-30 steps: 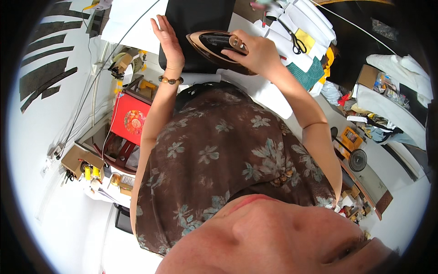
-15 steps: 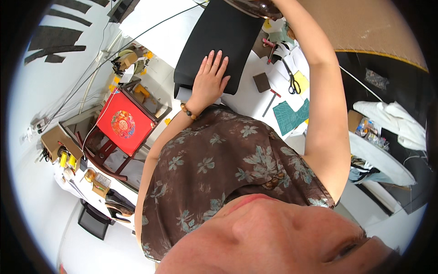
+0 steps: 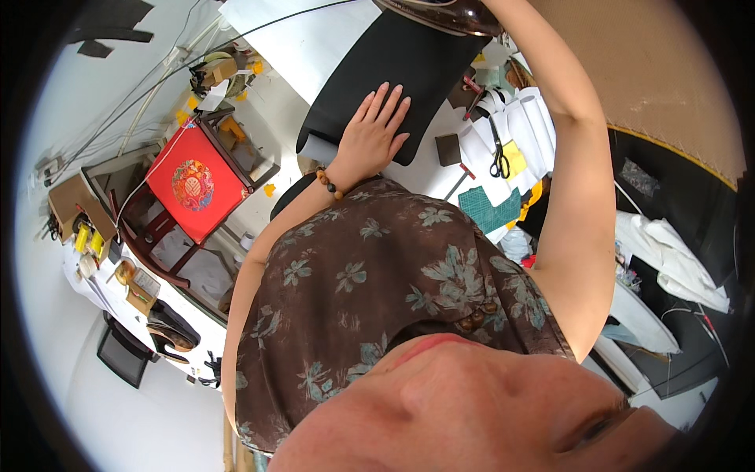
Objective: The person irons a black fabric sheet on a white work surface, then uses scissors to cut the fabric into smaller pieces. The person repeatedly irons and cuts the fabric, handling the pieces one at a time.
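My left hand (image 3: 376,130) lies flat on a black sheet of fabric (image 3: 393,59), its fingers spread and nothing in it. Near my wrist, the sheet's edge curls and shows a grey underside (image 3: 318,147). A glossy dark brown clothes iron (image 3: 456,17) with a metal rim rests over the sheet's far end, cut off by the top edge. My right forearm reaches up beside this iron and leaves the picture there, so the right hand is out of sight. Right of the sheet are a small dark block (image 3: 448,149) and black-handled scissors (image 3: 499,161).
A green cutting mat (image 3: 489,209) and yellow paper (image 3: 515,160) lie on the white table, right of my body. A cord (image 3: 267,25) crosses above the table at the upper left. The chair with a red patterned cushion (image 3: 197,177) stands to the left.
The iron shows more fully and sits slightly farther right and lower. The view has shifted, with the red chair farther left. My left hand stays flat on the black fabric.
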### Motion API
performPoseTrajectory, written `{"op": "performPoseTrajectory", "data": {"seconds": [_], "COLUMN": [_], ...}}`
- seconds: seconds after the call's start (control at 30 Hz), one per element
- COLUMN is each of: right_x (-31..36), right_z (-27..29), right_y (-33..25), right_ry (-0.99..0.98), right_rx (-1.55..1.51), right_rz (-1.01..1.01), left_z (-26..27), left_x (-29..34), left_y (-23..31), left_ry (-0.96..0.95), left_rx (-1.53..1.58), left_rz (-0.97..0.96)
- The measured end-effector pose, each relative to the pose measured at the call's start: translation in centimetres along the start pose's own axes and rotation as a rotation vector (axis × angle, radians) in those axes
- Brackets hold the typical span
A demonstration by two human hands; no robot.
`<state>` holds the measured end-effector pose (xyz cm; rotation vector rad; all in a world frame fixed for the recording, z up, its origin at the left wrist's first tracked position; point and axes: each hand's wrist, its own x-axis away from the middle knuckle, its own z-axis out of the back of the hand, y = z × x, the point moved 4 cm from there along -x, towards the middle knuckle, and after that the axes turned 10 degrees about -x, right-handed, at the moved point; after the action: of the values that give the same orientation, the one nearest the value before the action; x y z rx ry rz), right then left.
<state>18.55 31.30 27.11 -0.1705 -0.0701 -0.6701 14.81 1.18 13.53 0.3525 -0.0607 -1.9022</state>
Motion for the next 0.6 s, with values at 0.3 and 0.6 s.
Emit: {"op": "performPoseTrajectory", "data": {"seconds": [0.3, 0.6], "right_x": [1.2, 2.7], "right_z": [-2.8, -3.2], "right_y": [-14.0, -18.4], "right_ry": [-0.251, -0.320], "right_rx": [-0.196, -0.190], "right_rz": [0.205, 0.358], "left_z": [-0.4, -0.6], "left_x": [0.1, 0.3], "left_y": [-0.6, -0.6], "left_ry": [0.044, 0.106], "left_rx": [0.033, 0.021], "left_rz": [0.035, 0.005]}}
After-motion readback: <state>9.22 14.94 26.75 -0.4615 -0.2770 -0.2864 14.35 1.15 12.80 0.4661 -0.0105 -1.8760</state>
